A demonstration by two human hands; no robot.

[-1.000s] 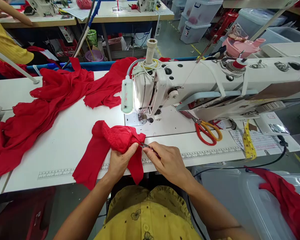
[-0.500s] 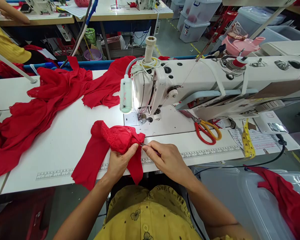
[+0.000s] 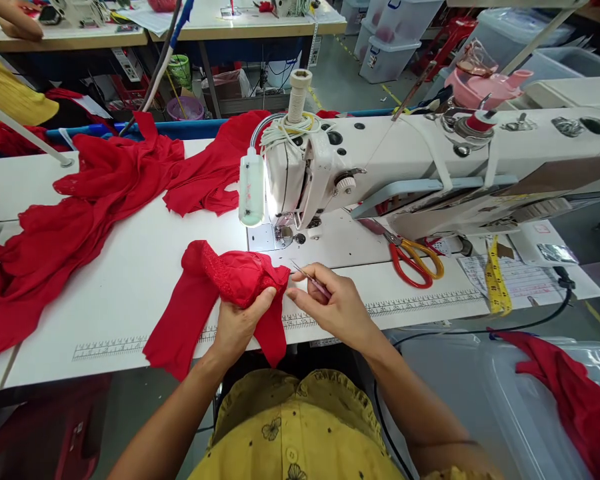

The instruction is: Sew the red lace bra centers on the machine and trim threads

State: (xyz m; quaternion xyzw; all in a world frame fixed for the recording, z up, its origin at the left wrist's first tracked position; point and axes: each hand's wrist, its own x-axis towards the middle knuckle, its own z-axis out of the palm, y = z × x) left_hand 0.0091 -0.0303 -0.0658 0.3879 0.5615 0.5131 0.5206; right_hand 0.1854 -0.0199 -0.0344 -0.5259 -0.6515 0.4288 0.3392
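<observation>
My left hand (image 3: 240,327) is closed on a red fabric garment piece (image 3: 243,277) with a rounded, cup-like part and a lacy band, its thumb pressed on top. Long red strips of the piece hang down over the table's front edge. Just right of it, my right hand (image 3: 330,303) is closed around a slim pointed tool (image 3: 320,287) with a thin metal tip and a pinkish handle. The tip points up and left, apart from the fabric. Behind the piece stands a white sewing machine (image 3: 390,150), its needle area lit by a lamp (image 3: 251,190).
Scissors (image 3: 416,260) with red and orange handles lie under the machine arm. A yellow tape measure (image 3: 497,280) hangs over papers at the right. Red cloth (image 3: 95,200) is heaped on the left. A plastic bin (image 3: 500,387) stands at the lower right. Another person's arm (image 3: 17,20) shows at upper left.
My right hand has drawn back slightly to the right, and the tool's tip has left the fabric and tilted upward. My left hand and the red piece stay in place.
</observation>
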